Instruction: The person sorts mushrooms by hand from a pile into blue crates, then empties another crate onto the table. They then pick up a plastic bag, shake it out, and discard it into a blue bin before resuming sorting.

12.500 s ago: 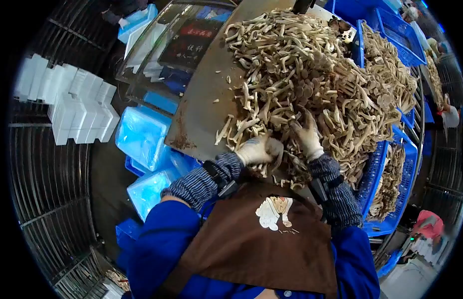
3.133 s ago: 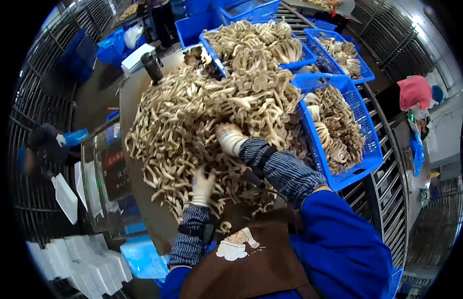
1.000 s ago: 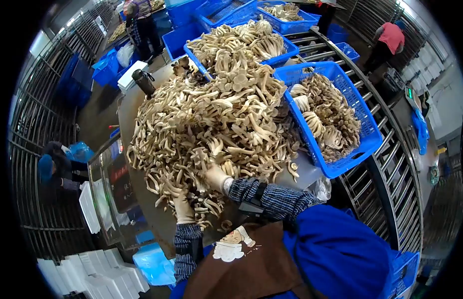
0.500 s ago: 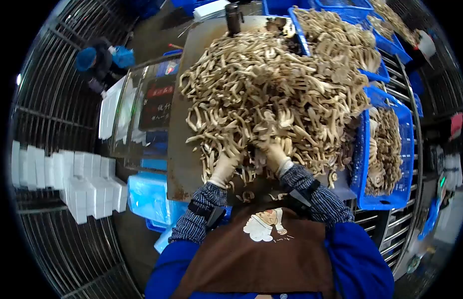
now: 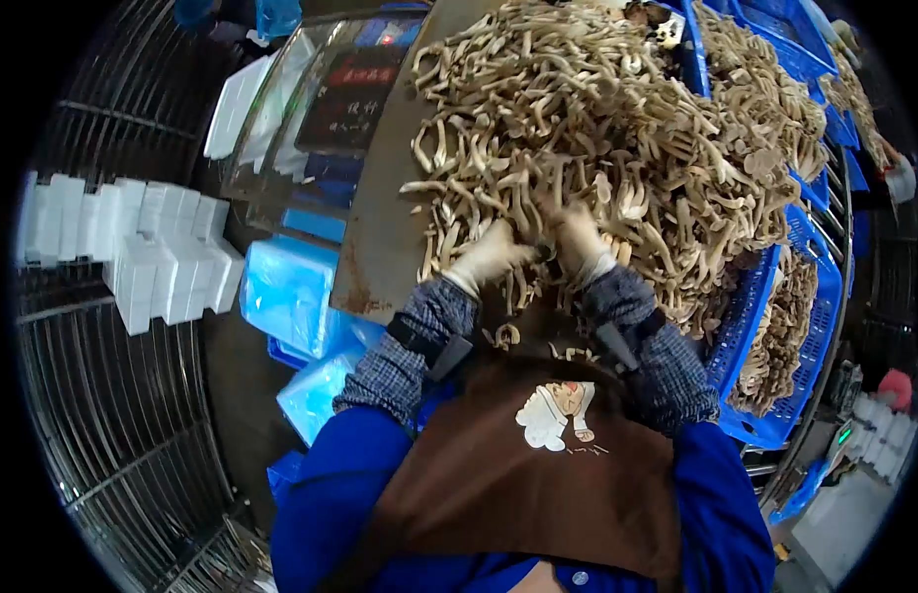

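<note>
A large heap of long-stemmed, pale brown mushrooms [image 5: 578, 128] covers the metal table [image 5: 375, 222]. My gloved left hand [image 5: 494, 255] is at the near edge of the heap, fingers curled and pointing inward to the right. What those fingers hold is hidden. Close beside it, my gloved right hand [image 5: 581, 242] has its fingers bent round mushrooms at the heap's front, the tips partly buried and blurred. A few loose mushroom pieces [image 5: 505, 337] lie on the table between my forearms and the brown apron [image 5: 538, 494].
Along the right side stand blue crates [image 5: 825, 326] filled with mushrooms. White foam boxes [image 5: 167, 257] are stacked at the left. Blue plastic-wrapped bundles [image 5: 291, 296] sit beside the table's left edge, below a clear-sided case [image 5: 331, 109]. Part of another person [image 5: 197, 15] shows at the upper left.
The view has shifted, so the table and heap appear higher and further right. My left hand has turned inward, its fingers now pointing towards my right hand. My right hand remains at the mushrooms.
</note>
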The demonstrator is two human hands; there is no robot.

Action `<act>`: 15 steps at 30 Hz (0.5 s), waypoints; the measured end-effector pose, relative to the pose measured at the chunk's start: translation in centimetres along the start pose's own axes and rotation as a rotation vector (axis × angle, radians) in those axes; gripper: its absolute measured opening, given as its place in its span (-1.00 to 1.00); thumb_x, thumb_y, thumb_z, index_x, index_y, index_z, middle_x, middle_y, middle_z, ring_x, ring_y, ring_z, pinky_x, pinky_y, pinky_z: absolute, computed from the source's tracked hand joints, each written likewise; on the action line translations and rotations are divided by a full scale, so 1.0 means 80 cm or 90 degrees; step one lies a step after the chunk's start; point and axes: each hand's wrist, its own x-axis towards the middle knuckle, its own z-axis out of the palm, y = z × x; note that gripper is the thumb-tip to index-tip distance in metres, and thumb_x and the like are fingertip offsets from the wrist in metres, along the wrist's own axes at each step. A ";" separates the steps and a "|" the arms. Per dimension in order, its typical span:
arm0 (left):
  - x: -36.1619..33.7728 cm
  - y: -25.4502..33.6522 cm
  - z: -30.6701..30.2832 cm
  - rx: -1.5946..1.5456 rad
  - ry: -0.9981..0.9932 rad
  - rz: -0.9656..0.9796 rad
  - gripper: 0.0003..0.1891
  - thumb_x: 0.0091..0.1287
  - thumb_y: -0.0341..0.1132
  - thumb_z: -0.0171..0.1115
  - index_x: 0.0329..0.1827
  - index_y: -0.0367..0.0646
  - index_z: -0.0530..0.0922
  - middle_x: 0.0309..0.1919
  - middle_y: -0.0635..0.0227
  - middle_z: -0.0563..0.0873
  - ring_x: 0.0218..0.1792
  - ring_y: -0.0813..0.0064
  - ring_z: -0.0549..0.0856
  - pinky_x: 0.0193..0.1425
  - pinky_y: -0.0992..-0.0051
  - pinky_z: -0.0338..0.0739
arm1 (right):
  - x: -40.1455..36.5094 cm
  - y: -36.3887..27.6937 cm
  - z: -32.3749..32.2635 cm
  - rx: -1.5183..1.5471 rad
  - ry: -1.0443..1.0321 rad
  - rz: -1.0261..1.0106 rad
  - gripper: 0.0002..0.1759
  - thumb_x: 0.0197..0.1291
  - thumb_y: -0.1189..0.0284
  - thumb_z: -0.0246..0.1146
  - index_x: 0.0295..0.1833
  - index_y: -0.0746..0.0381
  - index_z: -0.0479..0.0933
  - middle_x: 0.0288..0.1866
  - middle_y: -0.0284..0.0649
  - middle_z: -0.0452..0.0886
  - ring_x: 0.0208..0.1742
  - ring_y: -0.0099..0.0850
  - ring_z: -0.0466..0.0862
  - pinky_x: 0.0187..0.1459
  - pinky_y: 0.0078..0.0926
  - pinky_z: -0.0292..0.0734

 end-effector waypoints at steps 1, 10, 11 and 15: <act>-0.001 -0.005 -0.004 -0.092 0.067 -0.007 -0.47 0.13 -0.37 0.32 0.15 -0.44 0.43 -0.02 0.08 0.65 -0.04 0.30 0.62 0.14 0.41 0.50 | -0.021 -0.052 0.017 0.150 0.054 0.051 -0.34 0.18 0.34 0.31 0.34 0.32 0.26 0.01 0.02 0.59 -0.05 -0.38 0.63 -0.19 -0.51 0.59; -0.042 -0.118 0.047 0.235 0.009 0.182 -0.43 0.07 -0.19 0.36 0.19 -0.16 0.50 0.10 0.04 0.56 0.08 0.13 0.58 0.16 0.29 0.51 | 0.046 -0.005 -0.080 -1.488 -0.167 -0.005 -0.42 0.17 0.23 0.21 0.36 -0.15 0.37 0.59 -0.40 -0.06 0.58 -0.22 -0.04 0.48 0.05 -0.11; -0.056 -0.117 0.053 0.370 -0.058 0.300 -0.40 0.05 -0.12 0.36 0.19 -0.11 0.50 0.15 0.05 0.52 0.15 0.09 0.52 0.22 0.21 0.46 | 0.056 -0.011 -0.072 -1.417 -0.114 -0.023 -0.44 0.17 0.23 0.20 0.34 -0.13 0.39 0.58 -0.37 -0.04 0.56 -0.21 -0.01 0.48 0.04 -0.10; -0.074 -0.173 0.069 0.549 -0.143 0.494 -0.34 -0.12 0.03 0.42 0.12 0.04 0.55 0.26 0.10 0.42 0.28 0.05 0.40 0.39 0.05 0.23 | 0.028 -0.053 -0.062 -1.421 0.013 -0.261 -0.47 0.13 0.23 0.23 0.27 -0.05 0.45 0.54 -0.23 0.05 0.51 -0.20 0.10 0.45 0.02 0.02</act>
